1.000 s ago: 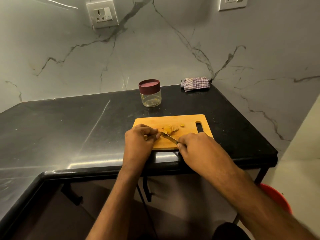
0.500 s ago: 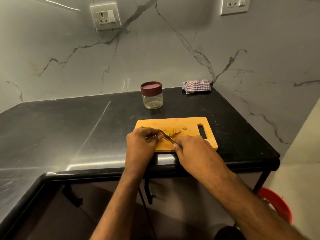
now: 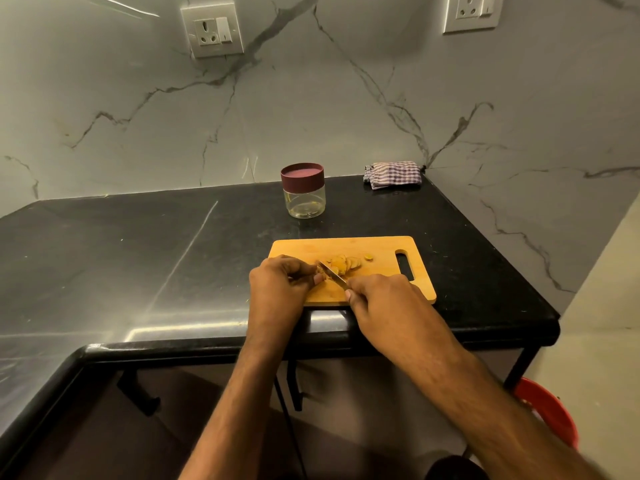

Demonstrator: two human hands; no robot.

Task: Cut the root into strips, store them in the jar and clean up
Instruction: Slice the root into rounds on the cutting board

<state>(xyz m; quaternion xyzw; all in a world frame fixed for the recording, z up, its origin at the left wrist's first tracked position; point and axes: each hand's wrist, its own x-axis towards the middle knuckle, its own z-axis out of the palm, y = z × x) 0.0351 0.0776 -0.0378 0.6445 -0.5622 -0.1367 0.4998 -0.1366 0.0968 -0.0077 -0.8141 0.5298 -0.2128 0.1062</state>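
A wooden cutting board point(image 3: 381, 247) lies on the black counter near its front edge. Several yellow root slices point(image 3: 346, 264) sit at the board's middle, with one small piece point(image 3: 368, 257) apart to the right. My left hand point(image 3: 280, 289) pinches the remaining bit of root point(image 3: 319, 270) at the board's left side. My right hand point(image 3: 384, 301) grips a knife point(image 3: 332, 274), whose blade points up-left and meets the root beside my left fingers. A clear glass jar point(image 3: 304, 199) with a maroon lid stands behind the board, lid on.
A checked cloth point(image 3: 393, 174) lies folded at the back right corner against the marble wall. The counter point(image 3: 138, 258) extends far to the left. A red bucket point(image 3: 550, 414) sits on the floor below the counter's right end.
The knife blade has shifted a little left along the root toward my left fingers. The view has tilted slightly, so everything sits lower in the frame.
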